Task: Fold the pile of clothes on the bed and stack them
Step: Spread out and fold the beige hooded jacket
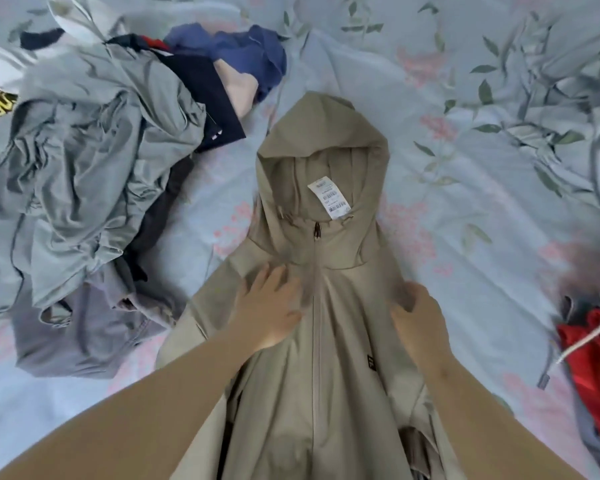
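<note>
Centre of frame, lying zip-side up on the floral bed sheet: beige hooded jacket. Running lengthwise from the bottom edge of the frame to the upper middle, long axis nearly vertical in the picture, hood pointing to the top of the frame, hem running out of view at the bottom. Showing a done-up zipper straight down the middle and a white label inside the hood opening.

Pressing palm-down on the chest with the left hand, fingers straight and slightly spread, gripping nothing, just left of the zipper and just below the hood seam. Resting the right hand palm-down at about the same height on the other side, near the right-hand edge of the body, fingers extended and relaxed, tips blurred, holding nothing as far as can be told. Lying under both palms, with the zipper passing between the 2 hands.

Reaching in with both forearms from the bottom corners of the frame, crossing over the lower jacket. Carrying 1 small dark tag right of the zipper, below the right hand.

Sitting in the upper left of the frame, well apart from the hands: unfolded pile of grey-green, navy, blue and purple-grey clothes. Lying at the right edge of the frame: red garment with a white drawstring.
</note>
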